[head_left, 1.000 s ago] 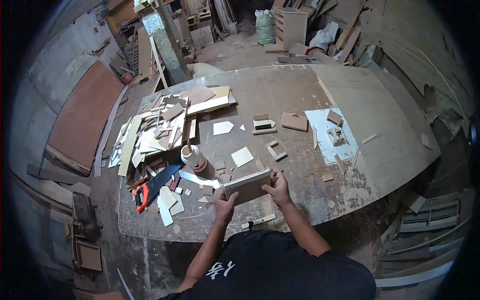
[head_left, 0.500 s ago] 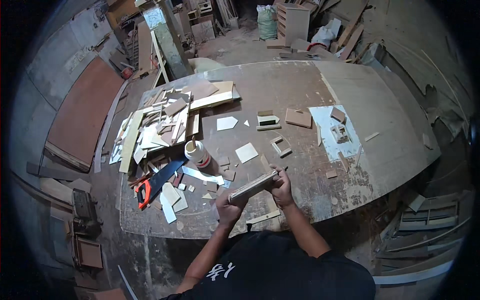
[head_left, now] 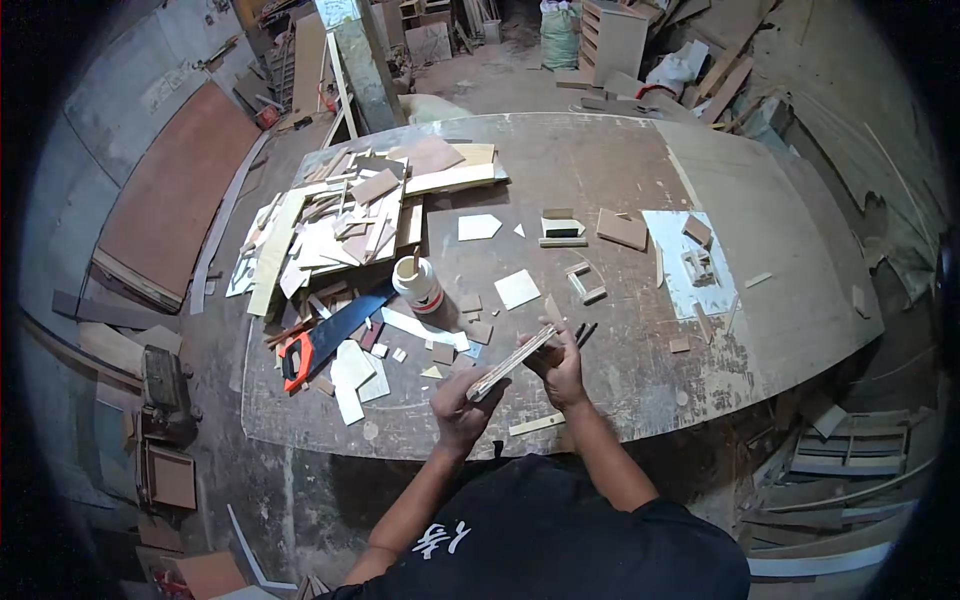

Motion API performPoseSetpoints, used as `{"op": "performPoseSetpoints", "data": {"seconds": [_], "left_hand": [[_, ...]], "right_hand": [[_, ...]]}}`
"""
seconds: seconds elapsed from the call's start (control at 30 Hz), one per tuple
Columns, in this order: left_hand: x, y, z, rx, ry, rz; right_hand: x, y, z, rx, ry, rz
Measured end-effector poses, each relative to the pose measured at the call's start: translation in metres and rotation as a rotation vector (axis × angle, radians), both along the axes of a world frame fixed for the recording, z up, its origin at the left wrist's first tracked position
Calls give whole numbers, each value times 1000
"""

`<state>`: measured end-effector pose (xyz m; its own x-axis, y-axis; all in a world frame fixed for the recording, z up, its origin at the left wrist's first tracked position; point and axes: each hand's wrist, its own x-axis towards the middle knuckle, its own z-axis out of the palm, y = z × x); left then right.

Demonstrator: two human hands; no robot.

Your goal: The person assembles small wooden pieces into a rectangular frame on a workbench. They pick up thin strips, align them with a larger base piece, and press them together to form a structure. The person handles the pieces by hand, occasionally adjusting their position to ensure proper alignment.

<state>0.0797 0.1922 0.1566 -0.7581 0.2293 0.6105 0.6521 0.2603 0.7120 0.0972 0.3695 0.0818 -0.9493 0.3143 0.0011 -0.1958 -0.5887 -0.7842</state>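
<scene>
Head view: both hands grip one thin wooden board, seen edge-on and tilted, above the near edge of the surface. Left hand clasps its lower end, right hand its upper end. A white glue bottle and a handsaw lie to the left.

Left of the white glue bottle: heaped wood offcuts, then a handsaw just below-left; right of it, a white sheet.
</scene>
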Motion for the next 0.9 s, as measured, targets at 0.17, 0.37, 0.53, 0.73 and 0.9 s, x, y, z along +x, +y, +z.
{"op": "performPoseSetpoints", "data": {"seconds": [0.17,0.37,0.53,0.73,0.9], "left_hand": [[-3,-9,-7,-25,29,30],[-3,-8,-6,-26,-454,82],[-19,-17,-29,315,-1002,-15],[-15,-18,-55,430,-986,59],[-9,-18,-40,197,-828,160]], "right_hand": [[-3,-11,4,49,-21,-21],[-7,-7,-21,226,20,-71],[0,-12,-14,271,-77,-62],[10,-16,-32,291,-172,-25],[16,-20,-42,687,-221,-228]]}}
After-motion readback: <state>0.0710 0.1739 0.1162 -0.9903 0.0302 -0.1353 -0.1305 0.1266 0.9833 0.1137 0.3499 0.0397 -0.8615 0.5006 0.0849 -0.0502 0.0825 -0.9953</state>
